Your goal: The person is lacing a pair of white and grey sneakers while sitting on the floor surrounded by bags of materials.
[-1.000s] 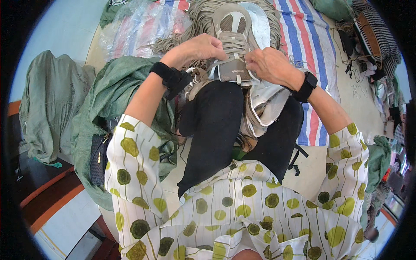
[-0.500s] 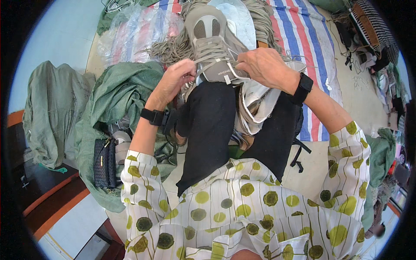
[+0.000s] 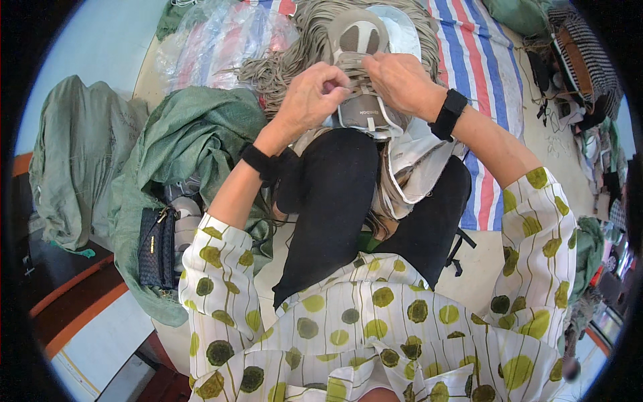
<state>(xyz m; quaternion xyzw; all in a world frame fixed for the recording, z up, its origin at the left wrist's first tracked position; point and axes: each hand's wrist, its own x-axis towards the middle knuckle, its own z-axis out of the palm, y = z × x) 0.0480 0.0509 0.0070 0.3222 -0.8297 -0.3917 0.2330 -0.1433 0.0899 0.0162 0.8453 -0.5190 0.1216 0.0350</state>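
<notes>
A grey-beige sneaker rests toe-away on my black-trousered knee. My left hand pinches its lace at the left side of the lacing. My right hand grips the lace on the right side, fingers curled. A pile of grey-beige laces lies just beyond the shoe, and more white shoe parts lie in my lap under my right wrist.
Green sacks and a grey-green cloth lie to my left, with a dark woven purse beside them. A striped tarp covers the floor ahead right. Clear plastic bags sit at the top; shoes and clutter crowd the right edge.
My left hand dropped down to my left side half a second ago and has come back up to the shoe's laces. The shoe shifted slightly on my knee.
</notes>
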